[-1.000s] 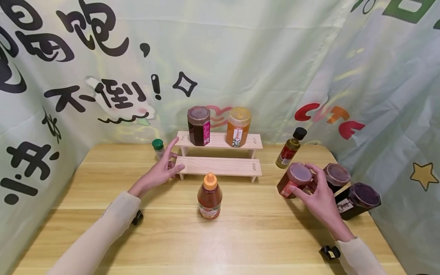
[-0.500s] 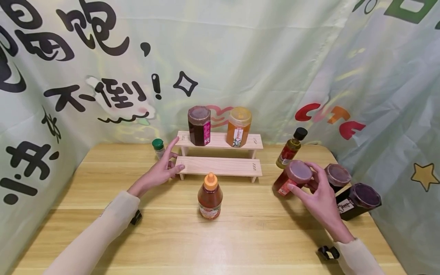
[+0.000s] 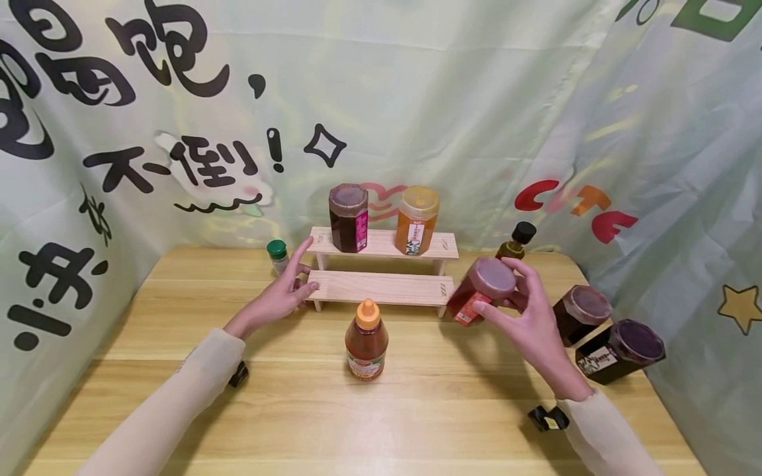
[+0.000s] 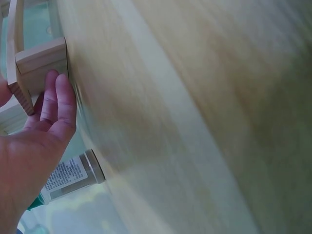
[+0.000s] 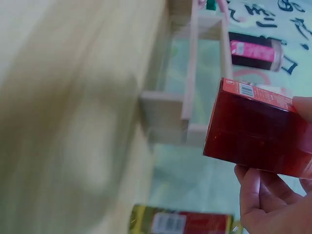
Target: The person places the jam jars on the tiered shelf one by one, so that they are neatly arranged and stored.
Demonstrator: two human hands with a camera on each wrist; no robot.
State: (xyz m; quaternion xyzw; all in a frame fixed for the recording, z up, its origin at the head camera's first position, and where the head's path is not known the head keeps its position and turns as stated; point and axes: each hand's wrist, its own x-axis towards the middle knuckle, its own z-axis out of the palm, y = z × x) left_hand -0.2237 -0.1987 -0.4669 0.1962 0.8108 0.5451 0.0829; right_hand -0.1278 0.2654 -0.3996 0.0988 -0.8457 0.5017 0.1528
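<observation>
On the counter [image 3: 417, 423], an orange-capped squeeze bottle [image 3: 366, 347] is stood upright foremost; two dark faceted jars [image 3: 601, 360] are grouped at the right. A red-labelled jar [image 3: 481, 291] is held tilted near the right end of a two-tier wooden rack [image 3: 381, 289], pinched at its sides by the right hand [image 3: 530, 324], presumably to keep its base free. The rack's left end is touched by the left hand [image 3: 276, 297], fingers loosely spread, grasping nothing, seemingly for steadiness. Beyond, a pink-labelled jar [image 3: 349, 221] and an amber jar [image 3: 417, 221] are spaced apart on the upper tier.

Right fingers [image 3: 526, 272] grip a tilted red jar [image 3: 479, 287].
</observation>
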